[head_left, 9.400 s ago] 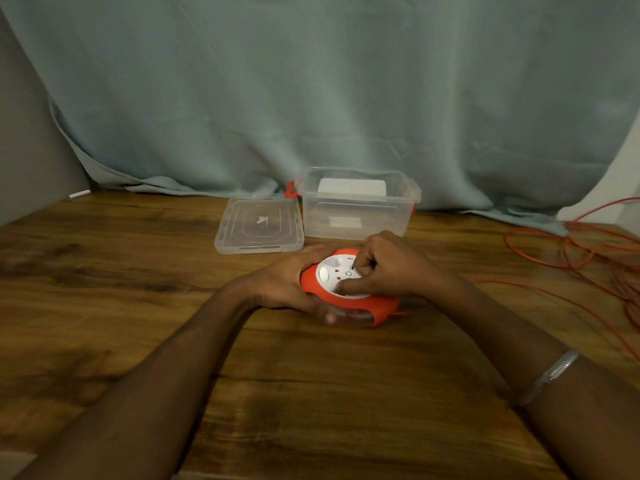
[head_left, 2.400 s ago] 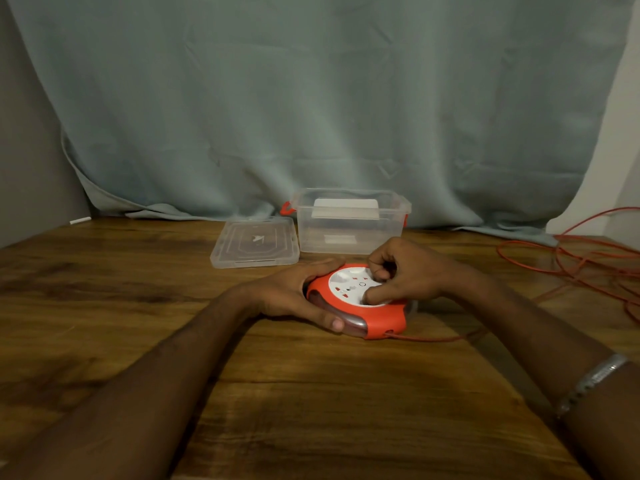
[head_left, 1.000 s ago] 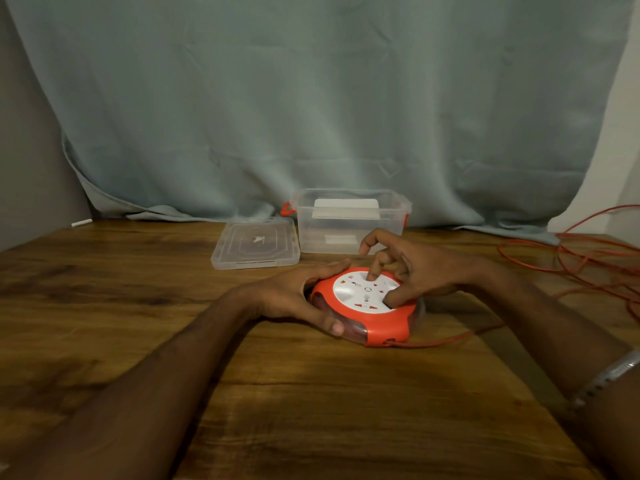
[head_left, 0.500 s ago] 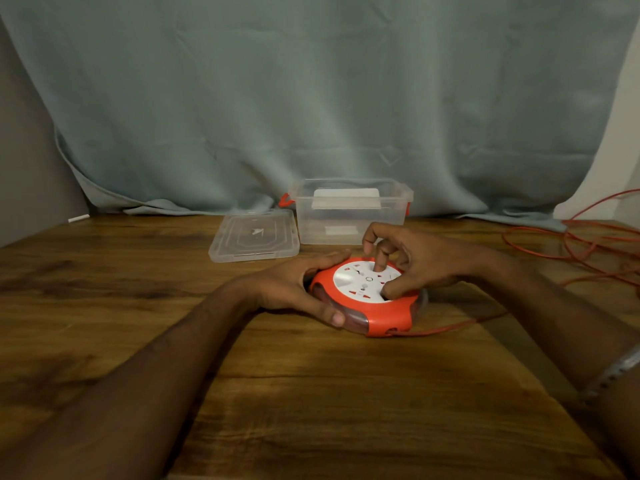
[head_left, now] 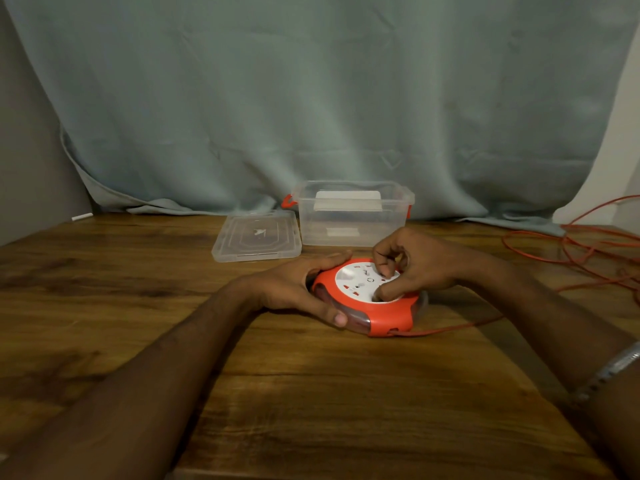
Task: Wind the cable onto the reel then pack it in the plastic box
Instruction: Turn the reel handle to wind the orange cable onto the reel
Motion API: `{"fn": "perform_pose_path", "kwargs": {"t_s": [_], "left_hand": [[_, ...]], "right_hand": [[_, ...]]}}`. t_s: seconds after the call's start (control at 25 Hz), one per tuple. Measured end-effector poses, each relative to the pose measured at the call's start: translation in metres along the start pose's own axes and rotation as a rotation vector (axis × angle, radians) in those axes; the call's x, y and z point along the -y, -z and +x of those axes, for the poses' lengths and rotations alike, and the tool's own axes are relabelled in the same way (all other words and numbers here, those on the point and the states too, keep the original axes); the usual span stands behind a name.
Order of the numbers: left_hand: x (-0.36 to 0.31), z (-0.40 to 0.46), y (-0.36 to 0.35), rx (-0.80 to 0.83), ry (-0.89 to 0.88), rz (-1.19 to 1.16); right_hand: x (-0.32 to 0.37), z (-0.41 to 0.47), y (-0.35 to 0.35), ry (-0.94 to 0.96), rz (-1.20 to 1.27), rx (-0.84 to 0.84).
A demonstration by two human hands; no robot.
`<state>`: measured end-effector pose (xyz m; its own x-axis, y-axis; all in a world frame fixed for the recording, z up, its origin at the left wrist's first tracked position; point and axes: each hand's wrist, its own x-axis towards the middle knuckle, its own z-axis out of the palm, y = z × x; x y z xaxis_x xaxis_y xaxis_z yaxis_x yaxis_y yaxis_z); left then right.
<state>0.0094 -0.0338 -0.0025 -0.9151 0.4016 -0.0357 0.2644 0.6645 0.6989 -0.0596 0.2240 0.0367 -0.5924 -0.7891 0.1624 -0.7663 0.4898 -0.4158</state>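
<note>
An orange cable reel (head_left: pixel 381 315) with a white socket face lies flat on the wooden table (head_left: pixel 311 393). My left hand (head_left: pixel 298 289) grips its left rim, thumb on the near edge. My right hand (head_left: pixel 415 268) rests on the white face, fingertips curled onto it and thumb pressed near its front. An orange cable (head_left: pixel 460 328) leaves the reel's near right side and runs to loose loops (head_left: pixel 581 251) at the far right. The clear plastic box (head_left: pixel 353 216) stands open just behind the reel.
The box's clear lid (head_left: pixel 258 235) lies flat to the left of the box. A pale blue curtain (head_left: pixel 311 98) hangs behind the table. A silver bracelet (head_left: pixel 609 370) is on my right wrist. Bare wood stretches to the left and in front.
My right hand's fingers have shifted round on the white face, and the reel's markings have turned. My left hand still grips the rim. The cable beside the reel lies straighter.
</note>
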Motion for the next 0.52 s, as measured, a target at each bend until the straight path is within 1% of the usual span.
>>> {"fn": "perform_pose_path", "kwargs": {"t_s": [0.24, 0.4, 0.52], "left_hand": [[-0.001, 0.0, -0.001, -0.017, -0.008, 0.021], [0.002, 0.002, 0.001, 0.013, -0.018, 0.012], [0.002, 0.001, 0.0, -0.005, -0.017, 0.012]], "right_hand": [[0.009, 0.002, -0.003, 0.022, -0.098, -0.073], [0.013, 0.002, -0.006, 0.046, -0.097, -0.087], [0.012, 0.003, -0.005, 0.06, -0.123, -0.091]]}}
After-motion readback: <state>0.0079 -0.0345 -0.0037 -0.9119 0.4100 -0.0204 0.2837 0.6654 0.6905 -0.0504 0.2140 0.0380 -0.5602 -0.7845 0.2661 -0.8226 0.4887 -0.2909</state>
